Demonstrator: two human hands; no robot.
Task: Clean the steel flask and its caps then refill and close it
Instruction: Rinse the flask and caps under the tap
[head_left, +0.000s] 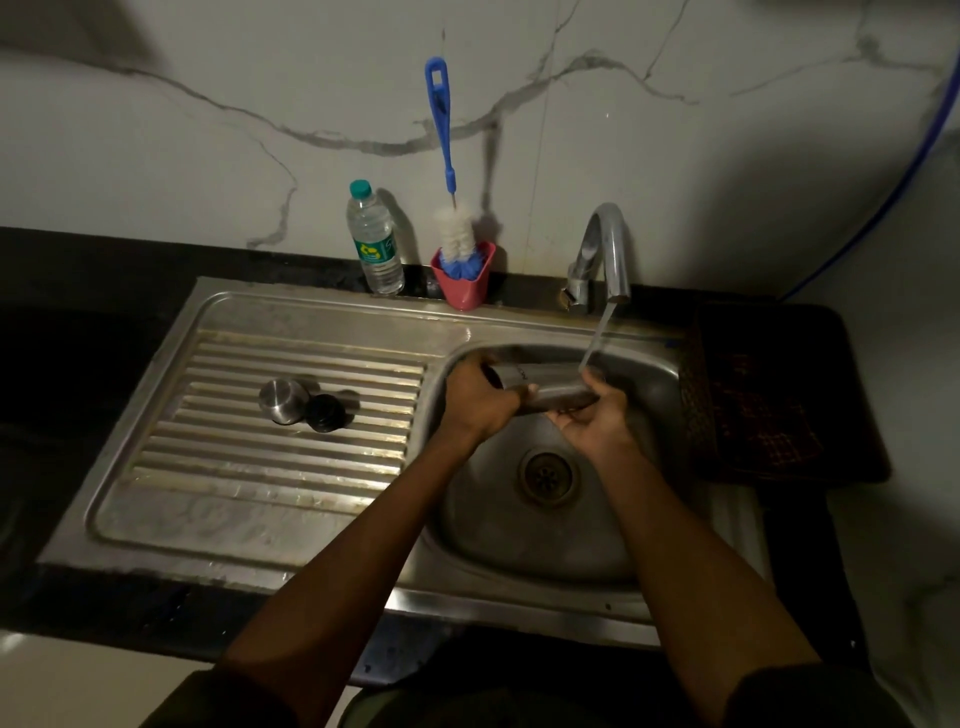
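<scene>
Over the sink (644, 525) bowl the flask (540, 387) lies sideways under the running tap (605, 249). The left hand (480, 397) has its fingers wrapped round the flask's left end; the right hand (592, 418) cups and grips the other end from below. On the ribbed drainboard, the steel cap (282, 399) and black cap (324, 413) sit touching.

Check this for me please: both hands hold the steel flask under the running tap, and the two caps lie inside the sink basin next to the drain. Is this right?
Not quite. The head view shows the two caps on the ribbed drainboard left of the basin, not beside the drain. The rest holds: the left hand and right hand hold the steel flask under the running tap.
</scene>
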